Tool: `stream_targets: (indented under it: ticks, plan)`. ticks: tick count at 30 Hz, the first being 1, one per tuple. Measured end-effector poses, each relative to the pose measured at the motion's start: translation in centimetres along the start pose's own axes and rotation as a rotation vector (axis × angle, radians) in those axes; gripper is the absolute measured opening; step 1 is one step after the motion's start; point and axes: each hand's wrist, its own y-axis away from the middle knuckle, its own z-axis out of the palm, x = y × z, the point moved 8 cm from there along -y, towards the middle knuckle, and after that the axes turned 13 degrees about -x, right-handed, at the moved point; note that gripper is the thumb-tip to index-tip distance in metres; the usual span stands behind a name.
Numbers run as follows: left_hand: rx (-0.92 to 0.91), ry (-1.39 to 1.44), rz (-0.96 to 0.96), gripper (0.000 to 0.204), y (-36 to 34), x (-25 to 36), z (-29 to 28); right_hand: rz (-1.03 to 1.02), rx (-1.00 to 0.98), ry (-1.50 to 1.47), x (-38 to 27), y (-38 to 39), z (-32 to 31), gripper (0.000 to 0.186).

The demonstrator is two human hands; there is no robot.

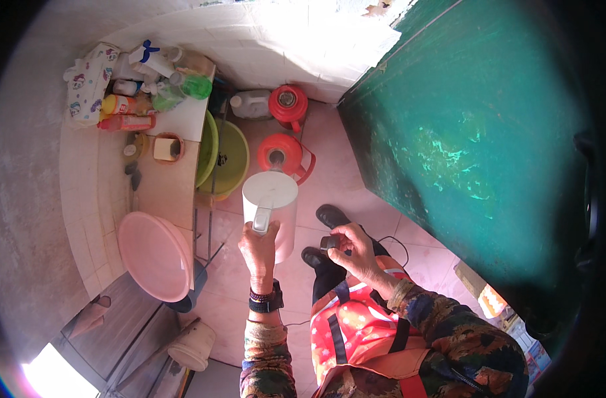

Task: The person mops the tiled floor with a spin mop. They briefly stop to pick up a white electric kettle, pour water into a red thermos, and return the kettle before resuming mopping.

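Patterned sleeves and a red apron (356, 331) fill the bottom of the view, and out ahead the left hand (260, 249) is clamped round the handle of a white electric kettle (271, 202), holding it up over the pink floor (376, 199) with its lid shut. Beside it, the right hand (356, 251) is closed on a small dark plug (329, 243), its black cord (392, 242) looping off behind the wrist, so the kettle is unplugged and carried, not yet set down or poured. Just beyond the kettle stand two red thermos flasks (283, 154), the near one with its mouth uncapped. Green basins (227, 159) lean at the table's right edge, a pink basin (154, 255) rests at its near end, and bottles (144, 86) crowd its far corner.
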Motion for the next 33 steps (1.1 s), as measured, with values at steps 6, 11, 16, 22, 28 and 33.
stream_targets:
  ticks: [6,11,16,22,28,33]
  plan:
    - [-0.014,-0.035,-0.006,0.044,-0.3,0.2,0.1,0.0,-0.006,-0.013,-0.3,-0.1,-0.1,0.033]
    - [-0.008,-0.011,-0.012,0.045,-0.2,0.6,0.1,0.001,-0.013,0.005,-0.3,-0.1,-0.3,0.032]
    - [-0.019,-0.045,-0.025,0.047,-0.4,1.1,-0.1,-0.009,-0.008,-0.004,-0.3,-0.1,-0.4,0.032]
    - [-0.015,-0.086,-0.022,0.047,-0.5,1.5,-0.3,0.025,-0.053,-0.01,0.0,0.1,-0.3,0.039]
    - [-0.037,-0.083,-0.001,0.047,-0.6,2.1,-0.5,0.028,-0.056,0.017,0.0,0.1,-0.3,0.038]
    - [-0.036,-0.099,-0.005,0.047,-0.7,2.6,-0.6,0.031,-0.047,-0.012,-0.1,0.0,-0.4,0.037]
